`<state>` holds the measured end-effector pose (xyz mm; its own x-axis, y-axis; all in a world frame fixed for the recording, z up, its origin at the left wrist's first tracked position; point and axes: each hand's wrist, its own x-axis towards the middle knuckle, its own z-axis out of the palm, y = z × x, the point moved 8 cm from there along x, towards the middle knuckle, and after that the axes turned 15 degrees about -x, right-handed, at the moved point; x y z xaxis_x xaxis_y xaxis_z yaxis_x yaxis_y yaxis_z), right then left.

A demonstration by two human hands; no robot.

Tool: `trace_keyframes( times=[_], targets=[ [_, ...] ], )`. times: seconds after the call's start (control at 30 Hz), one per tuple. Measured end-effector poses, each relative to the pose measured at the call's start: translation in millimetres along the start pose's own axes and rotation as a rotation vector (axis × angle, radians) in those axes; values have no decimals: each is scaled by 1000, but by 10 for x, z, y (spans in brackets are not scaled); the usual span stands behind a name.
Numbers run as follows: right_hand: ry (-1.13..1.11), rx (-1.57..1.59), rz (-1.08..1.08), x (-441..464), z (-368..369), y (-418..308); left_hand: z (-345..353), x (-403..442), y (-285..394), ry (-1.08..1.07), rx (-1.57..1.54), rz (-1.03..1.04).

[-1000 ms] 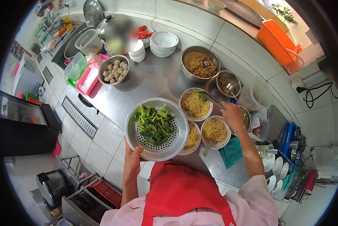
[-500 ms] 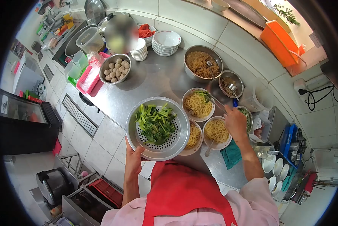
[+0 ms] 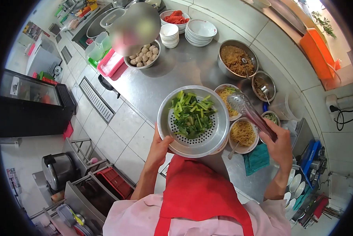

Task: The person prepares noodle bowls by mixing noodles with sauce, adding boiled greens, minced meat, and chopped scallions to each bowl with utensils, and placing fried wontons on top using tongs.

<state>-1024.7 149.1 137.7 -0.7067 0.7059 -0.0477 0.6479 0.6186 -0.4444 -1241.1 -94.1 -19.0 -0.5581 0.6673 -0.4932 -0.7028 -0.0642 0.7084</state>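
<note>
My left hand [image 3: 159, 148] grips the near-left rim of a perforated metal colander [image 3: 221, 135], thumb over the edge. Chopped leafy greens [image 3: 193, 116] lie inside it. My right hand [image 3: 279, 146] is closed around metal tongs [image 3: 256, 114], whose heads point up and left above the noodle bowls, just right of the colander. Beneath them, a white bowl of noodles [image 3: 243, 133] has a spoon handle sticking out. Another noodle bowl [image 3: 226, 97] behind it shows a bit of green and is partly covered by the tongs. A third bowl is mostly hidden under the colander.
Along the wall stand a pot of brown crumbly food [image 3: 234, 59], a smaller metal bowl with a spoon [image 3: 259, 88] and stacked white bowls [image 3: 200, 31]. Meatballs [image 3: 145, 57] fill a metal bowl at the back left. A green cloth [image 3: 256, 160] lies at the near right.
The tongs have come away from the back noodle bowl and lifted, swinging toward me. The colander now overlaps the noodle bowls more. The whole view has shifted, with things sitting farther right.
</note>
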Motion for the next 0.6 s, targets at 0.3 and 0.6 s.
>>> trace_keyframes(
  times=[0.3, 0.6],
  targets=[
    [-28, -383, -58, -200, 191, -428, 210, 3, -126, -130, 38, 15],
    [-3, -363, -49, -201, 278, -74, 279, 84, -163, -166, 164, 21]
  ],
)
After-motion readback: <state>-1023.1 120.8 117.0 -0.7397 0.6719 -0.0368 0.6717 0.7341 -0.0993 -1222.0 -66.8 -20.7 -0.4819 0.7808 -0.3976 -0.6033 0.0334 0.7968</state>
